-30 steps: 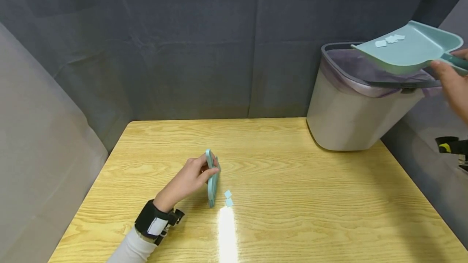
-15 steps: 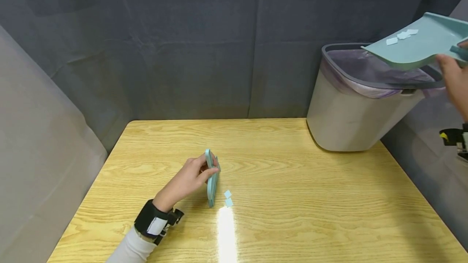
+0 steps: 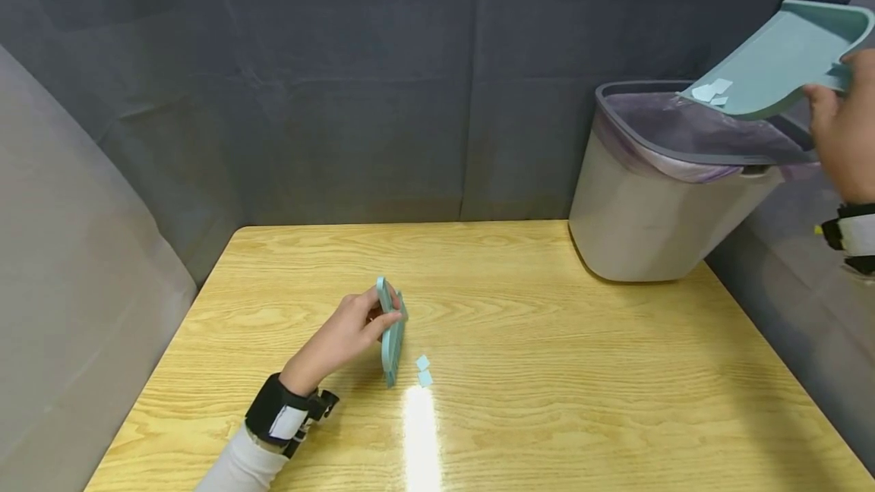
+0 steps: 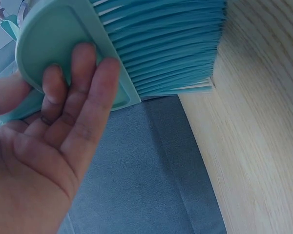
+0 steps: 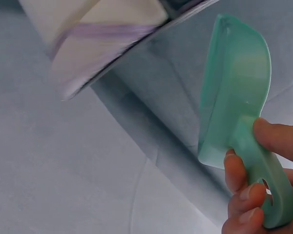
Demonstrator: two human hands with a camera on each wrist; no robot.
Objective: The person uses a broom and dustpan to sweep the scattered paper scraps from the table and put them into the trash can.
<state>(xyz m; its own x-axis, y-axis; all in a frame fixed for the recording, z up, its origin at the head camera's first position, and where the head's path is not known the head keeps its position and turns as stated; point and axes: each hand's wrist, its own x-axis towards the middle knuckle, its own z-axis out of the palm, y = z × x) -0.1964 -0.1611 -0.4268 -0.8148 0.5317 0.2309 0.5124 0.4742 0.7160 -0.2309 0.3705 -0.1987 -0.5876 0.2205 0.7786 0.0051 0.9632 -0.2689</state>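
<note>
My left hand [image 3: 345, 336] grips a small teal brush [image 3: 392, 336] that stands on edge on the table. In the left wrist view the fingers [image 4: 83, 87] lie across its green head, and the blue bristles [image 4: 166, 48] point toward the wood. Just right of the brush lie two pale paper bits [image 3: 424, 372]. At the upper right my right hand [image 3: 848, 124] holds a teal dustpan [image 3: 786, 59] by its handle, tilted with its front lip down over the bin [image 3: 649, 211]. Several white paper bits [image 3: 712, 91] sit at that lip.
The grey bin, lined with a purplish bag [image 3: 690, 165], stands at the table's back right corner. A dark cloth wall [image 3: 355, 82] closes off the back, and a pale cloth [image 3: 82, 287] hangs at the left. The wooden table [image 3: 547, 370] fills the front.
The dustpan has been lifted and tipped more steeply over the bin. Its paper bits have slid down to the front lip. My left hand and the brush stay in place.
</note>
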